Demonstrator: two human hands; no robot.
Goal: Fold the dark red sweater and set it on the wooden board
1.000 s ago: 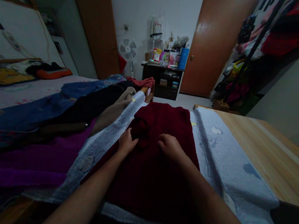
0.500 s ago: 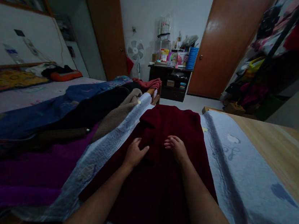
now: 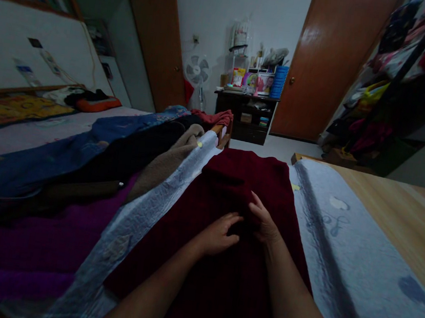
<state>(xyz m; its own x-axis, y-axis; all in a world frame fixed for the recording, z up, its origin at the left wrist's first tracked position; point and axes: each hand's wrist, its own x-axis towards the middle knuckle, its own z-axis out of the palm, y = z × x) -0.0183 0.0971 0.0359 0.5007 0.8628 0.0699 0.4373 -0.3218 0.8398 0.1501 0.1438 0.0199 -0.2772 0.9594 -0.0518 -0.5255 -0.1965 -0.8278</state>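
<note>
A dark red garment [image 3: 201,276] lies spread out in front of me over a pale blue-grey blanket [image 3: 138,222], its exact kind unclear in the dim light. A fold of its cloth stands up around the middle. My right hand [image 3: 263,223] has its fingers curled at the right end of that fold, closed on the cloth. Just to its left, my left hand [image 3: 221,234] rests over the garment with thumb and fingers apart. The left fingertips come close to the right hand, and shadow hides where they meet the cloth.
Purple cloth [image 3: 32,240], a brown fleece piece [image 3: 160,168] and dark clothes [image 3: 119,163] lie to the left. A wooden board [image 3: 396,202] borders the blanket on the right. A fan [image 3: 197,69] and a dark cabinet [image 3: 222,111] stand at the far wall.
My left hand has moved right across the garment, towards my right hand. My right hand has shifted slightly right and curled onto the cloth. The fold has been drawn rightward.
</note>
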